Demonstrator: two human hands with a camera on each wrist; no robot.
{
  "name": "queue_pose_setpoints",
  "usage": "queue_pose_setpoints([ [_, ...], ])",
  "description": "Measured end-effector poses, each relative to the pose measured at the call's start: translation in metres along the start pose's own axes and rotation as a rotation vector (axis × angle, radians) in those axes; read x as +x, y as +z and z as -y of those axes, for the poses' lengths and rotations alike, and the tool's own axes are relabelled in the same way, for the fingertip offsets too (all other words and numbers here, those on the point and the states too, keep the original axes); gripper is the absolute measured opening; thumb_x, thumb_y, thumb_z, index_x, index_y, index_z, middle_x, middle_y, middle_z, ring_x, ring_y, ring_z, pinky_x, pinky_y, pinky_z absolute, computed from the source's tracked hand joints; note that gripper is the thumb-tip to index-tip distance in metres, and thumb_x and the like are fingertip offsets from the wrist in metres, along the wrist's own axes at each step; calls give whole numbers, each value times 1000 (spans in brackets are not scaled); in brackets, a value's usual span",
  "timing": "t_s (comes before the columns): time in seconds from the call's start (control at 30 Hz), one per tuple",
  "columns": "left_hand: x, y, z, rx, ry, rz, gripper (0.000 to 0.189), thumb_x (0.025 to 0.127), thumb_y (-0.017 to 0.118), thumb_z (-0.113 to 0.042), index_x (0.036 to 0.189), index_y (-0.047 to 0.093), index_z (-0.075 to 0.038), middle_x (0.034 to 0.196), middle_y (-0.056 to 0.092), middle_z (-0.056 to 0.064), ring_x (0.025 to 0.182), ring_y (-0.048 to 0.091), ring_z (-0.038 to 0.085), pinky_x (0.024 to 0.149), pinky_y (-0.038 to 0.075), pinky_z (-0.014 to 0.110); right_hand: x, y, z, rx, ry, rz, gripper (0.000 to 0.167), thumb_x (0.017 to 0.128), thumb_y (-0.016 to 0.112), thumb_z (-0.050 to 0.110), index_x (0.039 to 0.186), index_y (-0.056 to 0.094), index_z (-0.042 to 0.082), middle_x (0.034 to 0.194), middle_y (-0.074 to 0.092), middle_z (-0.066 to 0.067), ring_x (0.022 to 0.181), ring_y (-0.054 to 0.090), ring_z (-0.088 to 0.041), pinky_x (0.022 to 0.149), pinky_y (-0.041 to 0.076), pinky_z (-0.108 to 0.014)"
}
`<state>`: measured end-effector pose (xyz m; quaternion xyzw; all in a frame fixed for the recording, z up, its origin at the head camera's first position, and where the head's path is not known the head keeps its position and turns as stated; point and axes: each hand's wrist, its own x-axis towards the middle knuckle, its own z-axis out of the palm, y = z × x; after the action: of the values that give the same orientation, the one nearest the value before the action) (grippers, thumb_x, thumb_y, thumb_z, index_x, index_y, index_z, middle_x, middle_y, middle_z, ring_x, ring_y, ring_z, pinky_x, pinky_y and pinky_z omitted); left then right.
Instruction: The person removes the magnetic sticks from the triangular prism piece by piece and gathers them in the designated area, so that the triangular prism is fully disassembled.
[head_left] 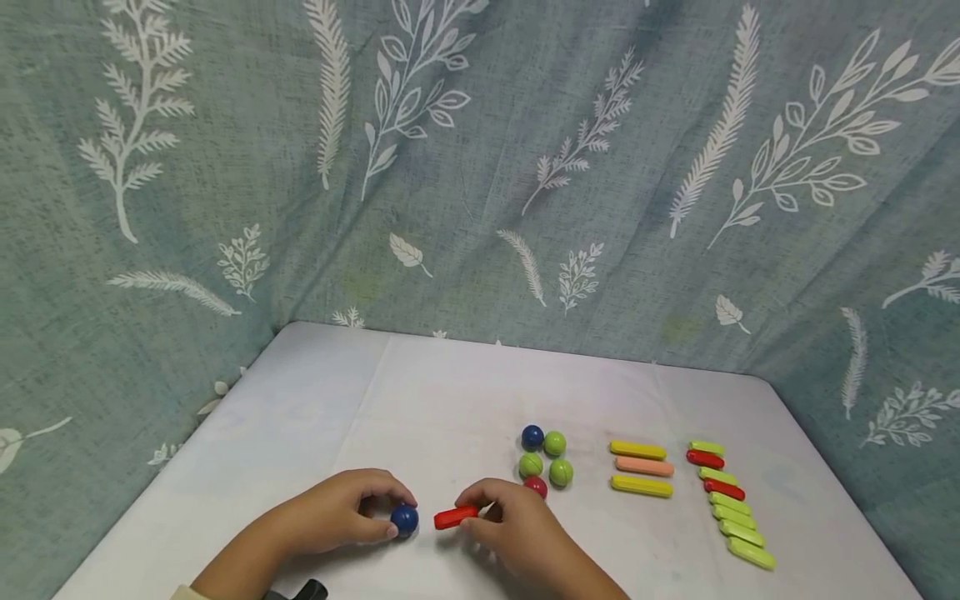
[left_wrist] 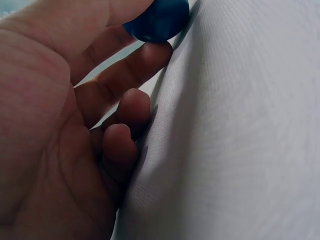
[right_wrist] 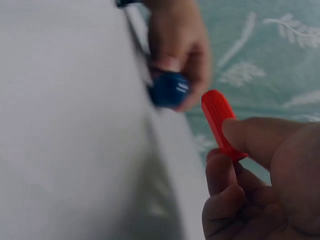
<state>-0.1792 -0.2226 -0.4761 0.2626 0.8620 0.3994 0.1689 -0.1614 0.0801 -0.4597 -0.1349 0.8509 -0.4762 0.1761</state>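
Observation:
My left hand [head_left: 348, 512] pinches a shiny dark blue ball [head_left: 404, 521] between thumb and fingertips, low over the white table. In the left wrist view the ball [left_wrist: 159, 20] sits at the thumb and fingertips, while the other fingers curl near the cloth. To its right, my right hand [head_left: 517, 525] pinches one end of a short red ridged stick [head_left: 452, 517]. The free end of that stick points toward the blue ball, with a gap between them. The right wrist view shows the red stick [right_wrist: 218, 120] held between thumb and index finger, the blue ball [right_wrist: 170, 90] beyond it.
Just beyond my right hand lie a blue ball [head_left: 532, 437], three green balls [head_left: 561, 473] and a red ball [head_left: 536, 487]. Farther right are yellow sticks [head_left: 641, 486] and an orange stick [head_left: 645, 466], then a slanting column of short green sticks [head_left: 750, 552] and red sticks [head_left: 724, 489].

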Motion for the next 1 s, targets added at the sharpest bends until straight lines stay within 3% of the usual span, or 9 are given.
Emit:
queue_pose_setpoints([
  [0.2,0,3,0,-5,-5,1,26,92,80,-38,117,73,-38,107,69,-15,92,57,7,77,47,24,-21,-43,-10,11,51,-46,19,89,84,20,105,75,27,96,71,4,82,60,-21,63,51,-29],
  [0.37,-1,3,0,-6,21,2,26,93,79,-39,118,73,-37,108,69,-15,91,57,6,76,47,24,-47,-79,-37,-44,125,-102,21,90,83,18,109,76,22,103,73,4,81,62,-20,68,54,-32],
  [0.67,0,3,-1,-18,14,15,25,93,79,-38,118,73,-37,108,69,-14,90,58,7,76,48,24,-94,-133,-91,-140,386,-396,27,91,81,12,117,75,13,101,71,0,78,57,-20,67,53,-32],
  [0.8,0,3,0,-17,14,13,25,93,79,-38,118,73,-37,108,69,-14,91,58,7,77,48,24,-113,-159,-120,-203,413,-407,33,92,81,17,122,73,8,103,69,-3,77,56,-20,66,53,-31],
  [1.0,-1,3,0,-18,19,9,26,93,79,-38,118,73,-35,106,69,-13,88,58,8,74,48,24,-134,-188,-156,-228,446,-358,49,91,82,26,129,67,-1,119,67,-17,81,62,-19,76,62,-35],
])
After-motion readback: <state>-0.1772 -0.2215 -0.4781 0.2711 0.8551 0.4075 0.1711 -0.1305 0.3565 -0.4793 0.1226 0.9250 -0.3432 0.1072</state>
